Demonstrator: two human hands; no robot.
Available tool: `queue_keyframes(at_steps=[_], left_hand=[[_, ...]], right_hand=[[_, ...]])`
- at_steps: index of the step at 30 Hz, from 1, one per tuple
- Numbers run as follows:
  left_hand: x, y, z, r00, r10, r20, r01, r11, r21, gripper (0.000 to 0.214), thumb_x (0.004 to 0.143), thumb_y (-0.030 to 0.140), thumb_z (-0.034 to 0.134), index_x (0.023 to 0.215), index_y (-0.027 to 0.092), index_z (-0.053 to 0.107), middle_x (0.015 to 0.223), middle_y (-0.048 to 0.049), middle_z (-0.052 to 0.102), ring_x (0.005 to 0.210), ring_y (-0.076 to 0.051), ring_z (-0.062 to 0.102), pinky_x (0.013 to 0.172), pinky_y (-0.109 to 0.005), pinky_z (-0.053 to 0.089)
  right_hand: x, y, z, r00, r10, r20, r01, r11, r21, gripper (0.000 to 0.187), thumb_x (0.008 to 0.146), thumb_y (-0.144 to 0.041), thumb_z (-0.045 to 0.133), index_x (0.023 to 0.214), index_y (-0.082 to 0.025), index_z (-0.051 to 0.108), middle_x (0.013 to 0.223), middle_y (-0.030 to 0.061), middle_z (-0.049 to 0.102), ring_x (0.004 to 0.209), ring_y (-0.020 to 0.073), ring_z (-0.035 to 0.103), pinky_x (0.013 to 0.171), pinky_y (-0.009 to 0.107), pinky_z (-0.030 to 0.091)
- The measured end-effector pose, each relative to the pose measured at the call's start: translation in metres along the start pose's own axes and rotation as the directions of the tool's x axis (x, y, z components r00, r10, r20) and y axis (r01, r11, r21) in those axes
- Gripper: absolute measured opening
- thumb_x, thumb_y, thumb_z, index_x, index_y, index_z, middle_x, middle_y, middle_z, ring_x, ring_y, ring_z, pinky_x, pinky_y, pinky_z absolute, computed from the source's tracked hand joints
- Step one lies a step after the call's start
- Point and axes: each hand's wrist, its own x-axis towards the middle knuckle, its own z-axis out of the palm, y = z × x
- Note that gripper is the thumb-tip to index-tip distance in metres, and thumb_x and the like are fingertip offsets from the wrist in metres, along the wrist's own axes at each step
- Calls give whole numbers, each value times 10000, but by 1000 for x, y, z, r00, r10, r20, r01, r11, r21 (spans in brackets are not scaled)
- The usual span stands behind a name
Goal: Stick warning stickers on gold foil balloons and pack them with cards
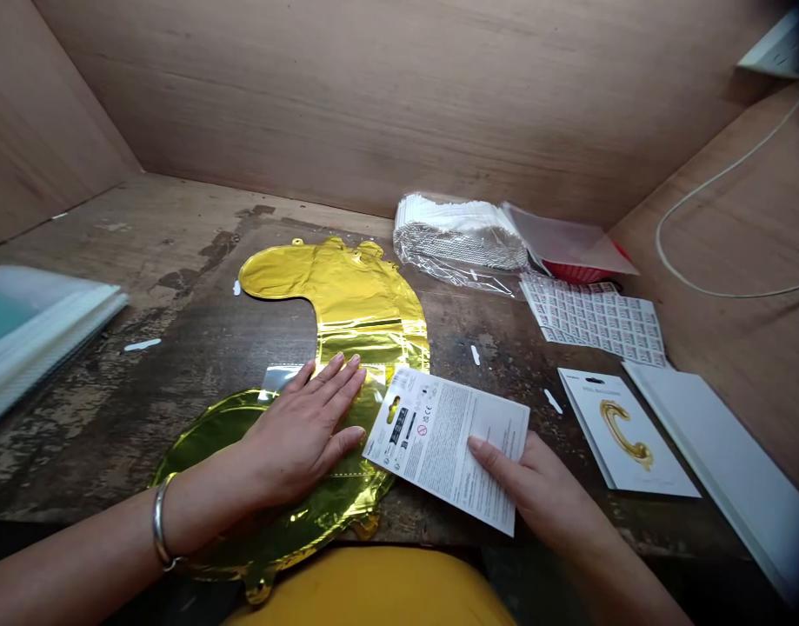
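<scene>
A flat gold foil balloon, curved in shape, lies on the dark worn table, its lower part reaching over the front edge. Across its middle my left hand rests flat with the fingers stretched out. A strip of clear film shows by those fingers. My right hand grips a white printed card between thumb and fingers, with small text and a hang hole facing up. The card overlaps the balloon's right side. Right of it lies a folded balloon card picturing a gold letter C.
Clear plastic sleeves are stacked at left. At the back sit a bag of white straws or sticks and a red bowl under a translucent sheet. Sticker sheets and a white card stack lie at right. A cable hangs there.
</scene>
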Motion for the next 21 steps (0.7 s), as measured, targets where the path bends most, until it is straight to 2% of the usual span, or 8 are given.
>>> queue_keyframes(at_steps=[4, 7, 11, 16, 18, 19, 20, 21], left_hand=[[0, -1, -4, 999, 40, 30, -39, 999, -28, 635, 962, 531, 350, 1516, 272, 179, 1579, -59, 180, 1463, -281, 142, 1173, -525, 124], [-1, -3, -9, 993, 85, 79, -81, 995, -55, 627, 955, 558, 351, 1510, 327, 170, 1586, -49, 150, 1462, -298, 123, 1166, -547, 116], [-2, -7, -11, 986, 148, 71, -142, 987, -73, 620, 949, 560, 377, 1502, 356, 183, 1588, -45, 148, 1462, -309, 112, 1165, -547, 102], [0, -13, -12, 975, 201, 93, -197, 979, -51, 607, 939, 547, 413, 1491, 368, 234, 1588, -53, 151, 1456, -335, 121, 1157, -581, 103], [-3, -14, -20, 975, 221, -17, -222, 975, -25, 586, 934, 510, 456, 1477, 382, 275, 1588, -35, 189, 1452, -341, 147, 1159, -589, 116], [-6, -12, -27, 969, 198, -145, -203, 979, -17, 589, 931, 476, 482, 1475, 393, 272, 1591, -18, 197, 1450, -339, 166, 1166, -584, 125], [-9, -9, -33, 949, 140, -283, -151, 988, -16, 614, 936, 443, 483, 1489, 394, 219, 1600, -5, 172, 1452, -335, 169, 1174, -581, 132], [-14, -4, -40, 891, 40, -452, -78, 995, -67, 638, 944, 411, 473, 1499, 396, 161, 1605, 7, 158, 1452, -326, 178, 1183, -573, 145]], right_hand=[[5, 9, -5, 993, 83, 90, -95, 985, 143, 505, 757, -454, 721, 1141, -130, 671, 1044, 142, 737, 942, 310, 692, 852, 456, 530], [11, 6, -7, 986, 115, 118, -133, 979, 156, 491, 728, -406, 752, 1129, -134, 675, 1077, 143, 728, 1007, 321, 669, 908, 486, 494], [18, -6, -2, 976, 127, 176, -151, 980, 128, 457, 708, -358, 764, 1107, -146, 692, 1065, 128, 734, 969, 301, 680, 913, 476, 488], [27, -14, 16, 953, 145, 267, -201, 960, 196, 422, 685, -310, 781, 1062, -134, 709, 1009, 126, 747, 842, 260, 709, 895, 456, 500], [27, -16, 23, 959, 112, 261, -181, 949, 258, 438, 678, -320, 791, 1062, -129, 704, 1004, 132, 748, 838, 268, 712, 890, 468, 507], [26, -18, 26, 965, 85, 246, -157, 943, 293, 449, 683, -336, 789, 1072, -129, 699, 1011, 137, 746, 855, 278, 711, 888, 475, 510], [25, -20, 29, 975, 48, 216, -119, 937, 329, 459, 697, -358, 781, 1087, -132, 692, 1024, 141, 743, 877, 289, 709, 887, 479, 513], [23, -21, 31, 985, 7, 171, -69, 930, 361, 468, 715, -381, 769, 1106, -139, 684, 1042, 142, 739, 903, 297, 706, 888, 479, 517]])
